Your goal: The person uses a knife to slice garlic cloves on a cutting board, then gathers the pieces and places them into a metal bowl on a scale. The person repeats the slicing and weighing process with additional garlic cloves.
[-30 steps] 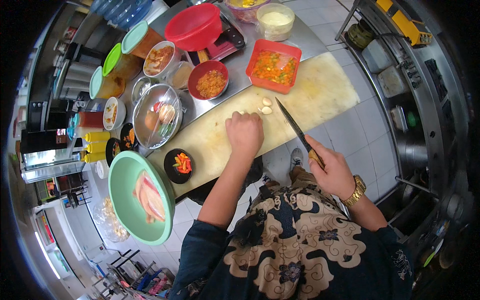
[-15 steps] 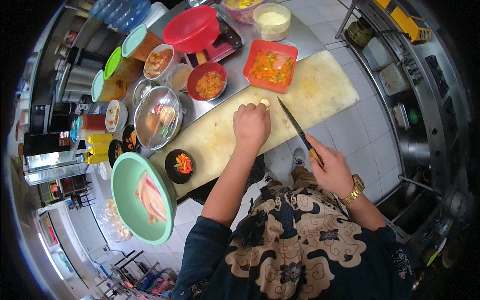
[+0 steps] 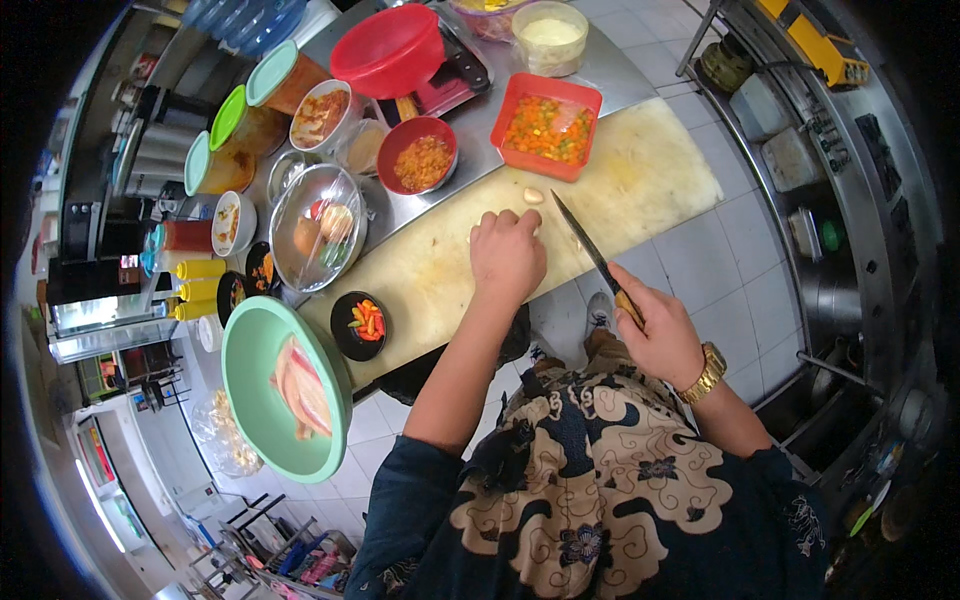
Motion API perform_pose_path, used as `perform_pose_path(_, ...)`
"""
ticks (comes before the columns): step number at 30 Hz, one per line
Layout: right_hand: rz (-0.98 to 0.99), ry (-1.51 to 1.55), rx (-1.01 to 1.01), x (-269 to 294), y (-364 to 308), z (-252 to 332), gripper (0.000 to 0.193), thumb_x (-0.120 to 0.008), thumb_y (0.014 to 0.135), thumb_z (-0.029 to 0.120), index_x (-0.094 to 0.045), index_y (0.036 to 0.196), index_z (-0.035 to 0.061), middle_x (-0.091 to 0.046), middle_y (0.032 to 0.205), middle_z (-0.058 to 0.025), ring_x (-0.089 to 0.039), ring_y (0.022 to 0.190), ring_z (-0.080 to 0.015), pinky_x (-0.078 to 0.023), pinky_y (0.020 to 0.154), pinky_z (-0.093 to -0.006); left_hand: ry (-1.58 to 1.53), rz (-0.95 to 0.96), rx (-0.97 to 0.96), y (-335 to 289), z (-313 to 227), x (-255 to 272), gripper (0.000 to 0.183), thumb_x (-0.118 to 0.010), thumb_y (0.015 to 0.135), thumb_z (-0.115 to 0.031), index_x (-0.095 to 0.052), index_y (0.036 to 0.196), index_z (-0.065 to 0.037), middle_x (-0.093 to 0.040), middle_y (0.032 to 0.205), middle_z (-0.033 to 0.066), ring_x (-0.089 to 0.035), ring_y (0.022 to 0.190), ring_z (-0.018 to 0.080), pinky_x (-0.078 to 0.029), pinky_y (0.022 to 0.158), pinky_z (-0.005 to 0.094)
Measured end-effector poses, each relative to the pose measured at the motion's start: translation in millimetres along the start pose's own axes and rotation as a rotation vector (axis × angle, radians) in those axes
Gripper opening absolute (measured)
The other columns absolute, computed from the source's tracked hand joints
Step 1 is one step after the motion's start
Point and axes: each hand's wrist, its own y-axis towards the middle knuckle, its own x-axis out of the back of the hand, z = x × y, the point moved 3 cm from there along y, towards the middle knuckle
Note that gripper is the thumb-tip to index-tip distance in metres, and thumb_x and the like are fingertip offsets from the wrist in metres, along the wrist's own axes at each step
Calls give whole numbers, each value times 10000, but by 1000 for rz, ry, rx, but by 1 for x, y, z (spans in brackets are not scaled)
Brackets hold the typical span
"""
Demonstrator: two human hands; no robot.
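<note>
My right hand (image 3: 657, 328) grips a kitchen knife (image 3: 586, 237) by its wooden handle, the dark blade angled up and left over the pale cutting board (image 3: 640, 165). My left hand (image 3: 508, 255) rests on the board left of the blade, its fingers curled down. A bit of something pale shows beside its fingertips, but what they hold is hidden. Just beyond those fingers lies a peeled clove (image 3: 533, 195), apparently garlic, apart from hand and blade. Past it stands a square red-orange container (image 3: 508, 150) of diced carrots and other vegetables.
Left of my left hand are a black dish (image 3: 345, 345) of small chillies and a green basin (image 3: 240, 400) with raw meat. Beyond the board stand a wrapped bowl (image 3: 285, 240) of vegetables, a red bowl (image 3: 392, 172) and a large red bowl (image 3: 385, 55) on a scale.
The clove now lies separate from my left fingertips, which have drawn slightly back from it. My right hand and the knife have barely moved.
</note>
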Motion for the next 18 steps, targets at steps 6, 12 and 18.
perform_pose_path(6,17,22,34,-10,-3,-2,581,-639,959,75,-550,1533,51,-706,908,-217,-676,739,-353,-547,725,-409,-186,-144,-17,-28,14,18,249,-729,849,-174,-760,1093,-134,-748,1061,94,-643,1018,339,-480,905,468)
perform_pose_path(12,52,2,61,-28,-2,7,603,-621,953,88,-515,1545,37,-696,907,-221,-671,793,-413,-550,749,-491,-167,-123,-31,-28,16,5,224,-777,880,-246,-800,1071,-132,-754,1032,85,-649,990,327,-479,893,462)
perform_pose_path(18,113,-40,35,-40,1,15,623,-614,959,113,-488,1563,35,-682,869,-218,-662,776,-418,-552,720,-523,-163,-197,-57,-29,19,-6,94,-798,867,-214,-811,914,-134,-737,924,27,-641,922,278,-462,843,426)
